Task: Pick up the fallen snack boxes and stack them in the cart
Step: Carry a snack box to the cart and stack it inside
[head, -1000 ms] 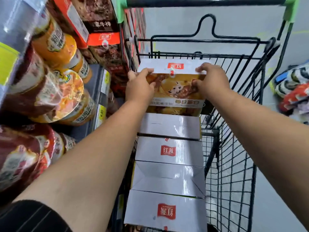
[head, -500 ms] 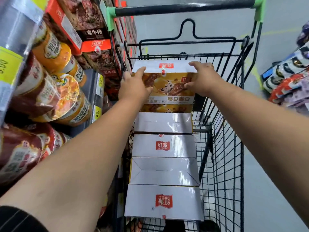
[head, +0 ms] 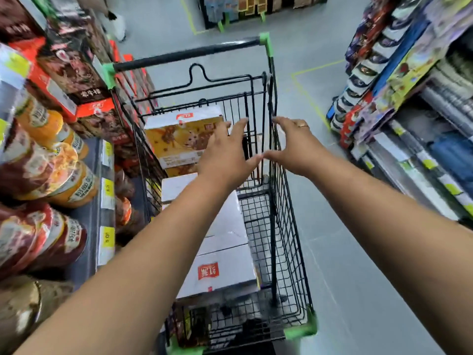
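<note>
A black wire cart [head: 284, 226] with green corners stands in front of me. Several white snack boxes [head: 225, 267] with red logos lie in a row along its left side. A yellow and brown snack box [head: 176, 142] leans upright at the far end of that row. My left hand [head: 227, 155] hovers open just right of that box, fingers spread, holding nothing. My right hand [head: 294, 147] is open above the cart's right wall, with a ring on one finger. The two thumbs nearly touch.
Shelves of round snack tubs [head: 51, 172] and dark boxes [head: 76, 78] press close on the left of the cart. Shelves of packaged goods [head: 399, 80] line the right. Grey floor [head: 345, 265] lies between, and a person's shoe [head: 119, 24] shows far ahead.
Both hands have let go of the yellow box and drawn back to the right; the box now stands in the cart. The view has lifted and shows more of the aisle.
</note>
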The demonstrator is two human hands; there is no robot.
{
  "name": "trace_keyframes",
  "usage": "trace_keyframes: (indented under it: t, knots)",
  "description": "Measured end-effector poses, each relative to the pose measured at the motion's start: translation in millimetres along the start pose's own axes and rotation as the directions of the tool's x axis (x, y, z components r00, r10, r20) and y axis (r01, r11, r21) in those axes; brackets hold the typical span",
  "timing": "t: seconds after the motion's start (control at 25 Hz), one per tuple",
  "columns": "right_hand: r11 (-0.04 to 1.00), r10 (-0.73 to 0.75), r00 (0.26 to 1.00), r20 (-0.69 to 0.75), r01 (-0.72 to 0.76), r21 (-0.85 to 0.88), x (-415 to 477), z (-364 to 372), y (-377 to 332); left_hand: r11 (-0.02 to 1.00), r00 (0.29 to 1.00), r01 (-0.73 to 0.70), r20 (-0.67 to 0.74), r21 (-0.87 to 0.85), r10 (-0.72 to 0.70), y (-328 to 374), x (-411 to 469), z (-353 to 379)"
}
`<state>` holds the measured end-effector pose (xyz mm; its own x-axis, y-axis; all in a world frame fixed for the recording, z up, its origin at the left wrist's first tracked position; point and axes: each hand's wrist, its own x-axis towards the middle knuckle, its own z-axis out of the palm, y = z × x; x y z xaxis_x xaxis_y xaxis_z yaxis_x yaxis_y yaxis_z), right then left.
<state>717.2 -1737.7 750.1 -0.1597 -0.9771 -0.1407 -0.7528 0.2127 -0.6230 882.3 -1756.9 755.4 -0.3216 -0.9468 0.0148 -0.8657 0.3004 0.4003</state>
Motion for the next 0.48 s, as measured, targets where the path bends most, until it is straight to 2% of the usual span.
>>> trace_keyframes:
  t: [0.24, 0.48]
  knots:
    - [0.997, 0.049, 0.991, -0.124, -0.042, 0.058, -116.0, -81.1, 83.8, 0.983, 0.983, -0.178, 0.052, 0.032, 0.177, 129.2, -66.3, 20.7]
    - [0.975, 0.221, 0.919, -0.326, -0.206, 0.083, -257.6, -194.9, 192.1, 0.885, 0.881, -0.465, 0.089, -0.022, 0.465, 312.2, -126.7, 52.1]
